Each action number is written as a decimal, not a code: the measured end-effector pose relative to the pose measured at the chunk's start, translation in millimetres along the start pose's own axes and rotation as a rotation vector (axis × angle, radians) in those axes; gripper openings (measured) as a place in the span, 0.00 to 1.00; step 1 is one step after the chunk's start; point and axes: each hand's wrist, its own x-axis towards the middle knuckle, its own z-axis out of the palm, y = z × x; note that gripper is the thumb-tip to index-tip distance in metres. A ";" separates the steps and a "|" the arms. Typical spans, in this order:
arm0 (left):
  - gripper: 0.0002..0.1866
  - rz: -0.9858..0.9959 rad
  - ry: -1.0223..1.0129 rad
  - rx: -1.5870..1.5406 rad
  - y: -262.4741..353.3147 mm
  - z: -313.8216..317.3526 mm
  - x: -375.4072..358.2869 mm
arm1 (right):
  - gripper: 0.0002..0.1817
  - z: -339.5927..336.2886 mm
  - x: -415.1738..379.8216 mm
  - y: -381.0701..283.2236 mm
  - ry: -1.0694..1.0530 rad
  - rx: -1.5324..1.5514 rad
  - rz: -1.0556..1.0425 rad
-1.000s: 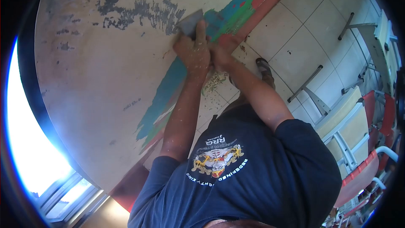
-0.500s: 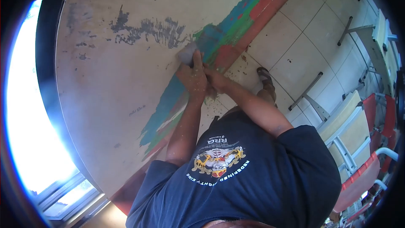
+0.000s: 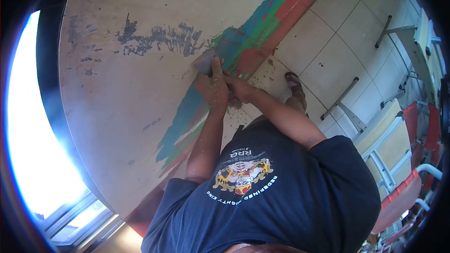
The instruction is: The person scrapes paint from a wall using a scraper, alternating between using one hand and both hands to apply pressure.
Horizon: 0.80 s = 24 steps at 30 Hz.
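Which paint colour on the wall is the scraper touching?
The blue-green stripe. The scraper, held by the left hand and right hand, sits at its edge, while the red stripe lies further over, next to the floor tiles.

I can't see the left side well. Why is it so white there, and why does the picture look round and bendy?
Head view: daylight through the window glares to plain white, hiding detail there. The wide lens curves straight lines, so the floor tiles bow and the corners go black. The hands on the scraper stay fairly sharp, as does the painted wall.
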 end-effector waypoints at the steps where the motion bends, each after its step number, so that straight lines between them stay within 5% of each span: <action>1: 0.13 -0.017 -0.009 -0.007 1.2 -0.6 -1.4 | 0.23 -2.7 2.5 -0.2 -0.001 -0.001 0.000; 13: 0.16 0.024 -0.008 0.114 22.0 6.5 -4.1 | 0.22 -10.0 -2.9 -16.3 -0.103 -0.111 0.078; 19: 0.18 0.019 0.010 0.047 27.2 13.1 0.1 | 0.24 -14.6 7.7 -3.3 -0.127 -0.093 -0.071; 21: 0.17 0.034 -0.011 0.097 33.8 14.4 -0.5 | 0.27 -18.5 9.5 -26.2 -0.210 -0.111 0.130; 24: 0.16 0.028 0.025 0.134 10.1 10.7 -1.5 | 0.25 -3.0 -0.5 -6.6 -0.060 -0.049 -0.060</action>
